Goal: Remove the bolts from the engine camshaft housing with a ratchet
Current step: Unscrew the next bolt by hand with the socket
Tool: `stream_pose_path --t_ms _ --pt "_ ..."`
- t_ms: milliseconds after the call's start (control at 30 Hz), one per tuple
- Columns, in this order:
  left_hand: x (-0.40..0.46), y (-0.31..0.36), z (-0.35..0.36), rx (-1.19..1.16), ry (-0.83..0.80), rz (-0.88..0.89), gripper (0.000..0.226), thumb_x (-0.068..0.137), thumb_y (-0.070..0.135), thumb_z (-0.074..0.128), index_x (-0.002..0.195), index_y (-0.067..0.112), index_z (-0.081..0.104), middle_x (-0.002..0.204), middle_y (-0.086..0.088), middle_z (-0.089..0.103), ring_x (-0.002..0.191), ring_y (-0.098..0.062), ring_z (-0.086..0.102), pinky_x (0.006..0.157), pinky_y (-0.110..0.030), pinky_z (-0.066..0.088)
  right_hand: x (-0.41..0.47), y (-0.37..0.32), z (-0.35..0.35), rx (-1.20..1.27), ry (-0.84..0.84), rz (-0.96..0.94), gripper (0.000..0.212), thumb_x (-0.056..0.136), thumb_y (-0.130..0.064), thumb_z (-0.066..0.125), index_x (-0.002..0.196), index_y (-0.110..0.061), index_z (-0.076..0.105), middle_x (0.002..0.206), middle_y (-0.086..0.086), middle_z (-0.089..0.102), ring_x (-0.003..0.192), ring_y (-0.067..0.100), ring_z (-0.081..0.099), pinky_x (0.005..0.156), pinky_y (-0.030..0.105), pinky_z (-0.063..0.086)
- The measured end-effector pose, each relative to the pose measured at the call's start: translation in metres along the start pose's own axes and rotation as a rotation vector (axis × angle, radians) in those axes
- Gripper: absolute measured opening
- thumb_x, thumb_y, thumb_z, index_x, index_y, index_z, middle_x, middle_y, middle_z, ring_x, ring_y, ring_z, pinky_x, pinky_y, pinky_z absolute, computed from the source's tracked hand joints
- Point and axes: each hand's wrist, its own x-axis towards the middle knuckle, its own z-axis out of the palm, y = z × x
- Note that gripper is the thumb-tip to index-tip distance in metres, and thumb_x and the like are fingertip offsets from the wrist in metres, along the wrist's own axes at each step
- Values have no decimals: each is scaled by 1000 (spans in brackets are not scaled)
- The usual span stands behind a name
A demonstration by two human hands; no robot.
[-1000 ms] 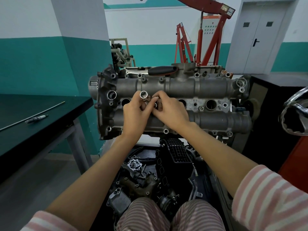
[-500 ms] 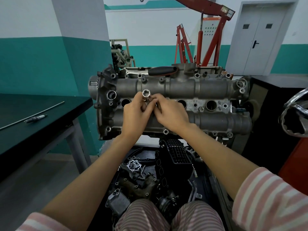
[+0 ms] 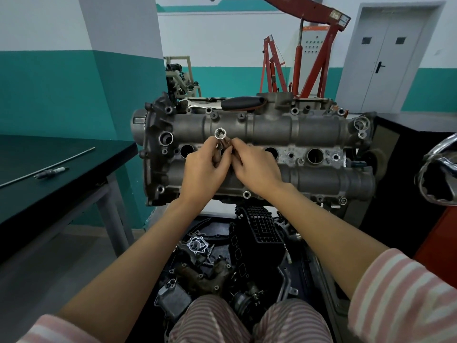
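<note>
Shiny round metal socket (image 3: 220,133) sits in front of the big grey metal camshaft housing (image 3: 272,147), pinched by both hands. Left hand (image 3: 205,173) curls round it; right hand (image 3: 257,169) pinches its lower end. Black-handled ratchet (image 3: 243,103) lies on the far side.
</note>
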Motion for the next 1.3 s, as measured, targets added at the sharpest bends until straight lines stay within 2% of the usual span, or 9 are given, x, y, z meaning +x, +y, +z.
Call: stream_pose_path --t_ms 133,233,333,467,600,800,1000,1133,1300 --pt "2 0 0 -49 34 -21 17 89 18 63 89 2 60 51 -6 47 45 -9 38 48 -13 30 0 0 1 -3 12 8 26 96 -23 41 119 -14 51 88 9 67 79 31 61 57 31 27" --pt "2 0 2 -90 55 -50 18 86 19 66 79 8 54 50 2 42 46 -7 39 47 -12 31 1 0 -1 57 6 62 31 93 -28 47 122 -20 51 80 0 65 77 22 62 56 28 28" --pt "2 -1 3 -83 61 -53 26 85 19 68 73 15 45 50 9 39 46 -5 40 47 -11 31 1 -1 -2 115 -12 123 29 89 -33 53 114 -20 51 69 -10 55 68 12 55 52 28 28" --pt "2 -1 3 -71 53 -49 24 86 23 66 77 9 50 51 6 42 48 -7 41 47 -12 32 1 0 -2 99 -11 102 16 91 -26 51 101 -13 52 66 -7 53 69 23 57 50 31 26" --pt "0 0 1 -28 17 -16 16 89 19 62 91 4 58 53 -2 48 49 -10 43 48 -17 33 1 0 -1 46 -4 42 20 94 -25 46 108 -12 53 83 9 64 78 32 60 56 33 35" --pt "1 -1 1 3 20 -11 14 89 15 61 85 2 58 50 8 41 48 -5 43 48 -15 32 0 1 0 16 24 -13 27 95 -22 42 118 -15 55 87 8 67 80 31 62 55 31 31" --pt "2 0 2 -54 46 -56 21 86 20 66 80 4 54 54 -6 48 48 -8 39 48 -15 32 2 1 0 112 -3 126 30 88 -32 53 116 -21 52 60 -14 47 66 10 52 53 28 28" --pt "2 1 3 -52 58 -67 26 86 24 67 76 5 52 53 2 45 50 -8 40 49 -13 32 1 1 -1 116 0 113 15 89 -27 52 100 -18 54 63 -9 52 65 18 55 52 30 28" --pt "0 2 0 -9 8 -13 16 88 19 62 91 3 59 51 5 45 49 -9 42 48 -21 34 0 1 -1 45 -7 33 15 93 -22 45 102 -13 53 77 5 63 74 30 59 54 33 32"
